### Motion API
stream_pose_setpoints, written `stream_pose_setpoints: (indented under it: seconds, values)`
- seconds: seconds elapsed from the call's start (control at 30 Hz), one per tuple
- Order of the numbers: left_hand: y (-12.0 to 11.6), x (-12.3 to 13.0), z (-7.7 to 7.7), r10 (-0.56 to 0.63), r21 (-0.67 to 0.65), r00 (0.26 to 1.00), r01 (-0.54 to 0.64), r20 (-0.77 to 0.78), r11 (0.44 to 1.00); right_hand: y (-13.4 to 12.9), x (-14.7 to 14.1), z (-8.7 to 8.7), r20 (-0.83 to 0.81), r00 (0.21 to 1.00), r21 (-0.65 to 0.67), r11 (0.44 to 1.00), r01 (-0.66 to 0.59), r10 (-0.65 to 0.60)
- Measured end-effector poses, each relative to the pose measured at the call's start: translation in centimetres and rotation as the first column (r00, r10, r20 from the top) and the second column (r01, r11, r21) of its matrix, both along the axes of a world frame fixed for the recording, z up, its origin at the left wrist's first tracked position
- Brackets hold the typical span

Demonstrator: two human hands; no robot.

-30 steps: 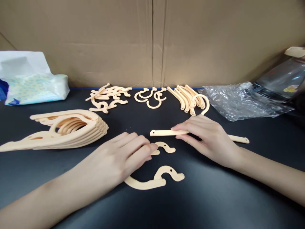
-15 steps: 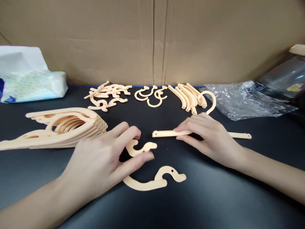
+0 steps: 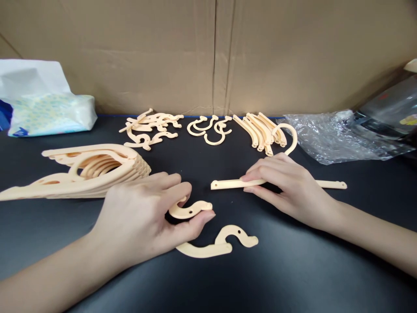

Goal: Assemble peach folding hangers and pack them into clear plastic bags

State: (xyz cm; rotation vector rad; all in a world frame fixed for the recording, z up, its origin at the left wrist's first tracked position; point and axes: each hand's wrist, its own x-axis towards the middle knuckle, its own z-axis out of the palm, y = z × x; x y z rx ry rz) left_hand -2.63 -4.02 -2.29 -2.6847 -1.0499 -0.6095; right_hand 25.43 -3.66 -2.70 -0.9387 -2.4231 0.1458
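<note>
Much brown cardboard [image 3: 130,56] upright behind a black tabletop [image 3: 228,287]. On it, left of centre, a fanned stack of cream hangers [image 3: 81,187], just beside the left hand [image 3: 130,217]. Farther back, a tissue pack [image 3: 52,113] at left and crinkled plastic wrap [image 3: 339,139] at right. In front of the wrap, the right hand [image 3: 289,187], grip clamped on a long bar [image 3: 224,184], with one end out to each side and a hook [image 3: 295,137] rising behind; middle hidden. Along the back, a heap of bars [image 3: 257,128], a heap of curved parts [image 3: 148,127] and, between them, loose hooks [image 3: 213,142]. Nearest, a curved arm [image 3: 205,251] overlapping a bent piece [image 3: 239,234]. In the left grip, thumb and fingers closed on a small bent piece [image 3: 180,213]; far end hidden.

Probably light, stiff plastic, smooth enough to slip a little, thin around the holes. Best pinched mid-curve, or near the middle on the bar.
</note>
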Motion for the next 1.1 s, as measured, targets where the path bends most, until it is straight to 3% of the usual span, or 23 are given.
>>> stream_pose_setpoints:
  seconds: [0.23, 0.57, 0.83, 1.1]
  values:
    - [-0.3, 0.3, 0.7, -0.043, -0.234, 0.998, 0.053, 0.048, 0.971, 0.1, -0.2, 0.1, -0.005, 0.999, 0.015, 0.999, -0.041, 0.041]
    - [-0.7, 0.9, 0.9, 0.026, -0.32, 1.0, -0.023, 0.004, 0.947, 0.0, -0.1, 0.0, 0.0, 0.999, 0.0, 0.999, -0.054, 0.054]
    - [-0.1, 0.7, 0.0, -0.08, -0.231, 0.996, 0.069, -0.037, 0.971, -0.2, -0.1, 0.2, -0.006, 0.997, 0.003, 0.997, -0.082, 0.082]
    - [-0.1, 1.0, -0.2, -0.095, -0.12, 0.99, 0.082, -0.106, 0.989, -0.4, -0.5, 0.3, -0.051, 0.994, -0.024, 0.995, -0.096, 0.095]
